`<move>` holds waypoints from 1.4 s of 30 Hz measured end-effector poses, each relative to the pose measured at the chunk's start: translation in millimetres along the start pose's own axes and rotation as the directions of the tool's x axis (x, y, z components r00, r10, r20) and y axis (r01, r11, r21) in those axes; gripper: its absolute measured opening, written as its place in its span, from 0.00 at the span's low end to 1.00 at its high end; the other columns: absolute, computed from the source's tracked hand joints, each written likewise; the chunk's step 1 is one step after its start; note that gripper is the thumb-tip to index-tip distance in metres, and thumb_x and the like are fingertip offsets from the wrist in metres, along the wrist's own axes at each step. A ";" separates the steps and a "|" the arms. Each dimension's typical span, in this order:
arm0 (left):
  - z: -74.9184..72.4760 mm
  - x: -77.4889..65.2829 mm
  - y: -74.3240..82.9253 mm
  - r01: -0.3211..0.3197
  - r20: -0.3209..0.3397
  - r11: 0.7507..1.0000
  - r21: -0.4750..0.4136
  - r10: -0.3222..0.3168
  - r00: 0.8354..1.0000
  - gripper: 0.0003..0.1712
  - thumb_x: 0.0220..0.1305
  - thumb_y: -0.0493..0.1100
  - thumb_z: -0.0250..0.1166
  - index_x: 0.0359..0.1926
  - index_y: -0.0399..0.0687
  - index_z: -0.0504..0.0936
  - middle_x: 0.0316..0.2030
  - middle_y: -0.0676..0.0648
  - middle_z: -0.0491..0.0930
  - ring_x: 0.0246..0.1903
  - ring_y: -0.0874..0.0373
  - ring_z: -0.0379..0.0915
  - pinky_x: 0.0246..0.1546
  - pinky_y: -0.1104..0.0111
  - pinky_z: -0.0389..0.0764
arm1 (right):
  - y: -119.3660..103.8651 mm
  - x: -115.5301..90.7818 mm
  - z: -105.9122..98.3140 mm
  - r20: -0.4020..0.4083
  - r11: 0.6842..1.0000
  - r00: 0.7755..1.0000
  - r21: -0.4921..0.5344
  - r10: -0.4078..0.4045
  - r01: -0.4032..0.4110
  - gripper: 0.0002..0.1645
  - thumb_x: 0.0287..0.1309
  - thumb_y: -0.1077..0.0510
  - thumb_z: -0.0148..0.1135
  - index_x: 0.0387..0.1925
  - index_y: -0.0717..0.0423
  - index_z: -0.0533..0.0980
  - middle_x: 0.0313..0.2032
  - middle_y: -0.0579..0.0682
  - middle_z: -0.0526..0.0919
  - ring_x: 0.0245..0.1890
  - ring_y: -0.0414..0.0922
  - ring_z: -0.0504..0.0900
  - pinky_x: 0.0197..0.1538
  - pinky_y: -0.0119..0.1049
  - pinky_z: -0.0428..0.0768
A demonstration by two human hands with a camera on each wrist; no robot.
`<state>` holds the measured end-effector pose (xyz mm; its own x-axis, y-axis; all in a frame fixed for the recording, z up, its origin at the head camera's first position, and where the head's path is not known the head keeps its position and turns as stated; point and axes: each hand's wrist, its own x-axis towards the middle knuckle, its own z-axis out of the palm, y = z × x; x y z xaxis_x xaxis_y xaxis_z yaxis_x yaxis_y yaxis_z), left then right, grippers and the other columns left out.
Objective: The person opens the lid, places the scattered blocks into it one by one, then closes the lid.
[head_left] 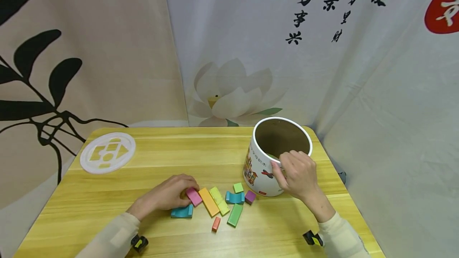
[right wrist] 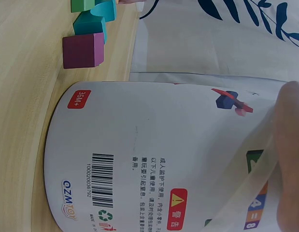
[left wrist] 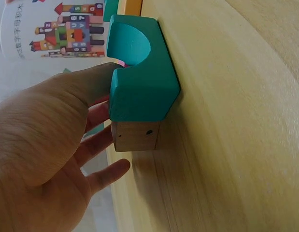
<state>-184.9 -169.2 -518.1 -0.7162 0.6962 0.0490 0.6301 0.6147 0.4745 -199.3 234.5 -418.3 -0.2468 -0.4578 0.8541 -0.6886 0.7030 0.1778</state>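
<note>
We see the left hand (head_left: pixel 173 192) pinching the pink block (head_left: pixel 194 197) on the table (head_left: pixel 172 146), long axis slanting from far left to near right. The bucket (head_left: pixel 256 170) stands rightward, its rim gripped by the nearer right hand (head_left: pixel 299 172). We read "36M+" on a red label (right wrist: pixel 79 99) and "警告" on a warning label (right wrist: pixel 177 209).
</note>
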 end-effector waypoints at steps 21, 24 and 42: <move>-8.4 -2.0 -0.1 0.069 -0.053 0.996 -0.059 -0.072 0.996 0.13 0.53 0.45 0.76 0.40 0.53 0.84 0.34 0.56 0.79 0.30 0.62 0.74 0.27 0.74 0.76 | -0.2 -0.9 -0.5 -0.002 1.000 1.000 -0.009 0.001 -0.001 0.26 0.66 0.48 0.51 0.14 0.52 0.61 0.13 0.39 0.53 0.13 0.38 0.51 0.17 0.31 0.48; -13.7 1.1 2.1 0.082 -0.085 0.994 -0.066 -0.088 0.993 0.14 0.52 0.46 0.77 0.39 0.56 0.82 0.33 0.58 0.77 0.30 0.64 0.73 0.26 0.75 0.77 | -0.3 -1.1 -0.4 -0.001 1.000 1.000 -0.010 0.001 -0.001 0.26 0.66 0.48 0.51 0.14 0.52 0.60 0.13 0.39 0.53 0.14 0.38 0.51 0.17 0.31 0.48; -68.1 71.4 48.2 -0.146 -0.337 0.989 -0.004 0.136 0.932 0.12 0.54 0.45 0.73 0.39 0.51 0.81 0.32 0.57 0.75 0.31 0.65 0.70 0.27 0.74 0.76 | -0.6 -1.0 -0.1 -0.007 1.000 1.000 -0.008 -0.003 0.003 0.26 0.65 0.49 0.52 0.14 0.52 0.60 0.13 0.39 0.53 0.14 0.37 0.50 0.17 0.31 0.49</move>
<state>-226.2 -115.0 -431.8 -0.6826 0.6074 0.4063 0.7267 0.5051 0.4656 -198.6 234.6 -419.2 -0.2397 -0.4563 0.8570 -0.6842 0.7056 0.1843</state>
